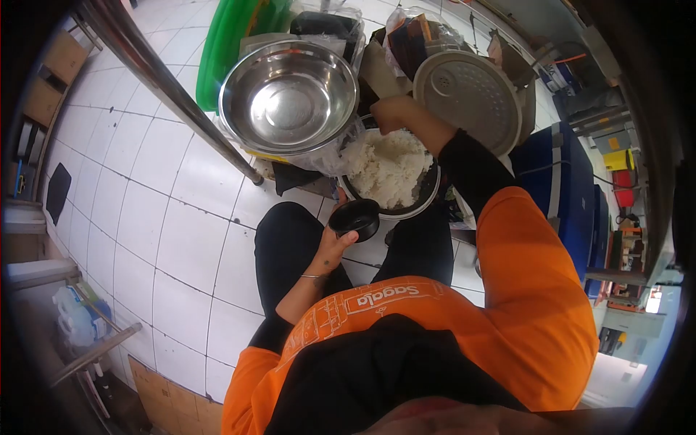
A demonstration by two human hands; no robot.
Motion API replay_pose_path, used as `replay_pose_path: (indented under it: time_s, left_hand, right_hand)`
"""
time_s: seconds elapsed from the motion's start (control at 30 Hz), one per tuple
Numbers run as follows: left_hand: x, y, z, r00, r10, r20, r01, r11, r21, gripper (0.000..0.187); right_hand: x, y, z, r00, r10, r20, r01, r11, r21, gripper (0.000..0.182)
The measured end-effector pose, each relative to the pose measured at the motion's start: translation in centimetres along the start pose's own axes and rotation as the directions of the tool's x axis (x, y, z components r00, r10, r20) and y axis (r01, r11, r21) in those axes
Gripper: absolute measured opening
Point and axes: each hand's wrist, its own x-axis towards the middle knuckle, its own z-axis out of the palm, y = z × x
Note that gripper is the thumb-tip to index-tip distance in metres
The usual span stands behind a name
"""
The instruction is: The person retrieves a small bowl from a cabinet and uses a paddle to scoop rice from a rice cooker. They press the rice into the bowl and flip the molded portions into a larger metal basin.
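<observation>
My left hand (335, 243) grips a small black bowl (354, 220) by its side, just in front of the rice pot. White cooked rice (390, 170) fills much of the round pot (410, 213), with a hollow in its middle. At the far rim of the pot, my right hand (397, 114) is closed over the rice. Whatever its fingers hold is hidden beneath the hand. Just left of the pot is a large shiny steel basin (289, 98), with nothing visible in it.
A round grey lid (467, 101) leans behind my right forearm. The green crate (217, 58) stands beyond the basin, and a metal pole (167, 87) slants down at the left. Blue boxes (547, 181) are at the right. White tiles (167, 239) cover the floor.
</observation>
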Motion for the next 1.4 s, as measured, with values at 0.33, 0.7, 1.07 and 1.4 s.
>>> replay_pose_path:
  time_s: [0.33, 0.7, 1.07, 1.4]
  left_hand:
    - [0.0, -1.0, -0.6, 1.000, 0.016, 0.001, -0.016, 0.999, 0.042, 0.081]
    - [-0.1, -0.6, -0.9, 1.000, -0.009, 0.014, 0.009, 1.000, 0.025, 0.079]
    - [0.2, 0.1, -0.6, 0.999, -0.037, 0.028, 0.037, 0.999, -0.008, 0.097]
    - [0.4, 0.0, -1.1, 0.998, -0.040, 0.039, 0.037, 0.997, 0.062, 0.090]
  right_hand:
    - [-6.2, -3.2, 5.5, 0.975, -0.078, -0.207, 0.088, 0.995, 0.037, 0.025]
    - [-13.1, 1.9, 4.1, 0.961, -0.064, -0.269, 0.133, 0.960, 0.245, 0.030]
    - [-3.5, 7.5, 5.9, 1.000, 0.006, 0.019, -0.017, 0.735, 0.678, 0.034]
    - [-4.5, -3.7, 5.9, 0.938, -0.104, -0.331, 0.164, 0.974, 0.159, 0.026]
